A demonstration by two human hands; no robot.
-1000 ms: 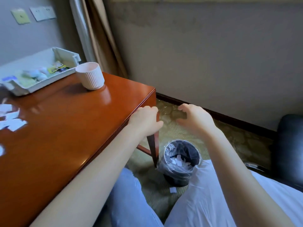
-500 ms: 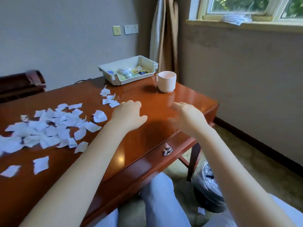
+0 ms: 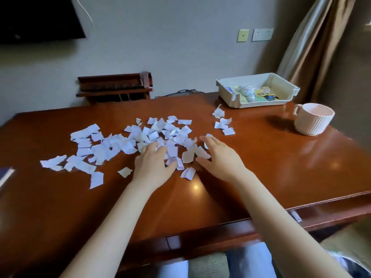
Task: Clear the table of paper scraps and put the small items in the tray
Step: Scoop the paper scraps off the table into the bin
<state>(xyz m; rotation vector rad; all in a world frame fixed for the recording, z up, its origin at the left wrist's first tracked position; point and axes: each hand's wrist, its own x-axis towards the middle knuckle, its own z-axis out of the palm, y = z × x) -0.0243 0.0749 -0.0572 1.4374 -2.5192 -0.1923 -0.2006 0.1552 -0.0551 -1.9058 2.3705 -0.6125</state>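
Several torn white paper scraps (image 3: 128,143) lie spread over the middle of the brown wooden table (image 3: 281,169). My left hand (image 3: 153,164) rests on the near right edge of the pile, fingers curled down onto the scraps. My right hand (image 3: 219,157) lies flat beside it, fingers apart, touching a few scraps (image 3: 188,155) between the two hands. A small separate cluster of scraps (image 3: 222,122) sits nearer the cream tray (image 3: 224,87), which stands at the far right and holds several small items (image 3: 261,92).
A ribbed pale pink mug (image 3: 313,121) stands at the right, in front of the tray. A dark wooden rack (image 3: 116,88) is behind the table. A dark flat object (image 3: 6,173) pokes in at the left edge. The bin's rim (image 3: 353,263) shows at bottom right.
The view has swung left from the bin beside the table back to the tabletop. Both hands have moved from the table's corner onto the paper pile.
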